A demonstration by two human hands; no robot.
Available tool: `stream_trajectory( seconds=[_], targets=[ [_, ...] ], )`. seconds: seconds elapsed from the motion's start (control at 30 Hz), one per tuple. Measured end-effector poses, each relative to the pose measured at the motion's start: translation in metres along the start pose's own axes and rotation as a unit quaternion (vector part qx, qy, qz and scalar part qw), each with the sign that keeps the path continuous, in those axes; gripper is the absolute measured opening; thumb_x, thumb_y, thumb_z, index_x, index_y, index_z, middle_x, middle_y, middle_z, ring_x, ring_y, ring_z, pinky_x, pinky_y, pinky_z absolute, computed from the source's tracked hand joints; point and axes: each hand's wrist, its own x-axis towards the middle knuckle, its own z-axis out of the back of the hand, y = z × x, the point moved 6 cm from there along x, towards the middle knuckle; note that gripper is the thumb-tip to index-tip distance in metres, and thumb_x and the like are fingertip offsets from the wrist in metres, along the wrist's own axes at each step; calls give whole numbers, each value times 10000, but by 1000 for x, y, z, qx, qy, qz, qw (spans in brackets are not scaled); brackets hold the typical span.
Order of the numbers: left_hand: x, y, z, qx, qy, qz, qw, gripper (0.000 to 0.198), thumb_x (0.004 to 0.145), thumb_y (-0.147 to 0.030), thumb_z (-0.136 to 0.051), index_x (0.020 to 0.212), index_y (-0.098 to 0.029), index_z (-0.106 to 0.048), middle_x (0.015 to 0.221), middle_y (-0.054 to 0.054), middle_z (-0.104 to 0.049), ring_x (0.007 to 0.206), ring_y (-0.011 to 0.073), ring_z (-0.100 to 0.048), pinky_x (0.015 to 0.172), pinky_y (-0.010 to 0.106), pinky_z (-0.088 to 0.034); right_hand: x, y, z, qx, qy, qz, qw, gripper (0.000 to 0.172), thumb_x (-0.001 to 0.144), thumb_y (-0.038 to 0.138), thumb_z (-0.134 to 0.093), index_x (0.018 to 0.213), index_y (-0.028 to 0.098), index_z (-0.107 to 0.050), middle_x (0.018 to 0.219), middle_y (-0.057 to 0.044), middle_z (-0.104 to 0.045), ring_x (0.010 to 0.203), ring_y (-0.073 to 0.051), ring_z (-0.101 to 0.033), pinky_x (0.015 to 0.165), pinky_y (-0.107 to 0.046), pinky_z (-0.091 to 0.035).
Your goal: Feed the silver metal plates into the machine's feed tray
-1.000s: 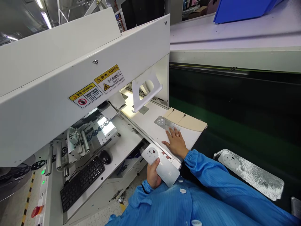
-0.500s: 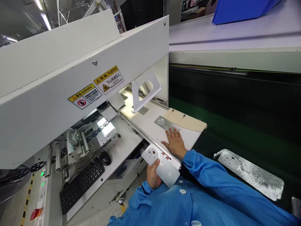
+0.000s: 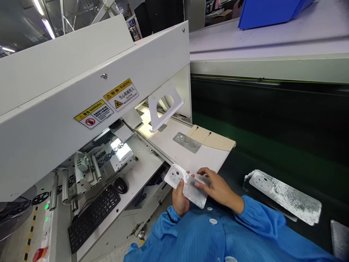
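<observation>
Phone back-cover panel (image 3: 192, 193) in the left hand (image 3: 180, 199) beside a white machine (image 3: 152, 62)

The panel is held at a tilt just in front of the near edge of the white table (image 3: 184, 160), its round cluster of holes toward the left and its plain end toward the blue coat (image 3: 196, 236). The fingers of the left hand are closed about it, thumb on the upper face and fingertips showing beyond the far edge. The right hand (image 3: 218, 187) hangs over the panel's right side with fingers loosely parted and bent, gripping nothing visible; whether they touch the face cannot be told. Bright, crinkled reflections cover the face.

Farther off, a second panel (image 3: 188, 142) lies flat on the table, just beside a cream plate (image 3: 212, 137) with a curved edge. A white bracket (image 3: 165, 108) with a wide opening stands over the far part of the table. At left, on a lower shelf (image 3: 147, 154), are a black keyboard (image 3: 94, 218) and a mouse (image 3: 120, 185), the mouse near the keyboard's far end. Two warning labels (image 3: 121, 95) mark the machine's front. At right, a third panel (image 3: 289, 198), silvery and ragged in outline, lies on a dark surface (image 3: 261, 142)
</observation>
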Motion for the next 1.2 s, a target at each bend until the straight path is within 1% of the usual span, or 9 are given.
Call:
stream_trajectory(
  seconds=[0.1,0.23,0.5,0.6,0.77,0.87,0.93,1.07,1.2],
  targets=[
    [2,15,-24,22,52,1,998,594,703,-507,-665,1152,-123,-606,1136,154,-665,1165,289,-556,1038,412,-382,-34,7,3,-36,15,-2,999,681,621,470,-717,1188,191,-460,1264,-144,-515,1140,-301,-512,913,-441,-446],
    [-6,45,-56,104,153,34,982,738,662,-525,-698,1283,-184,-493,1319,120,-549,1283,261,-441,1100,377,-298,-67,-7,22,-41,-59,-21,997,456,660,261,-638,1077,207,-460,1222,-123,-511,1142,-267,-498,940,-419,-423],
    [-16,80,-82,327,306,23,894,825,716,-331,-683,1376,-353,-188,1522,66,-185,1386,230,-243,1050,391,-355,-176,-143,116,-179,-194,-235,936,438,636,170,-582,1060,145,-474,1162,-176,-518,1084,-306,-504,914,-440,-410],
    [-17,111,-105,458,391,-6,798,707,685,-263,-668,1299,-256,-317,1497,113,-208,1380,265,-236,1043,430,-354,-199,-161,134,-222,-136,-286,922,509,639,116,-571,1139,125,-476,1282,-209,-461,1199,-327,-432,958,-476,-363],
    [-8,185,-168,713,458,-111,519,537,516,-75,-684,1021,-147,-516,1535,139,-111,1424,276,-79,1130,393,-199,-204,-160,147,-241,-103,-332,906,578,585,97,-675,1141,163,-532,1365,-165,-445,1292,-312,-369,971,-493,-375],
    [-3,226,-191,776,486,-114,386,674,435,-111,-752,1067,-123,-518,1553,141,-44,1431,277,-23,1124,361,-216,-202,-173,143,-233,-42,-349,907,753,524,183,-774,1221,152,-491,1495,-200,-233,1375,-381,-176,978,-581,-345],
    [0,242,-198,790,498,-126,336,840,397,-138,-774,1182,-105,-477,1549,150,-79,1432,271,-30,1124,343,-226,-201,-182,140,-225,-27,-350,909,827,527,240,-792,1272,133,-447,1500,-231,-187,1381,-397,-137,970,-598,-351],
    [5,258,-198,829,489,-111,248,1096,339,-146,-772,1349,-108,-346,1524,157,-173,1424,305,-63,1101,394,-292,-195,-190,140,-243,-69,-331,909,784,541,248,-770,1243,81,-466,1317,-268,-435,1271,-401,-371,917,-547,-431],
    [3,261,-205,828,489,-139,236,1060,370,-75,-700,1364,-76,-333,1458,178,-296,1386,307,-203,1105,370,-278,-191,-194,141,-272,-92,-325,901,646,540,205,-740,1145,116,-531,1167,-202,-543,1122,-362,-519,839,-504,-491]
  ],
)
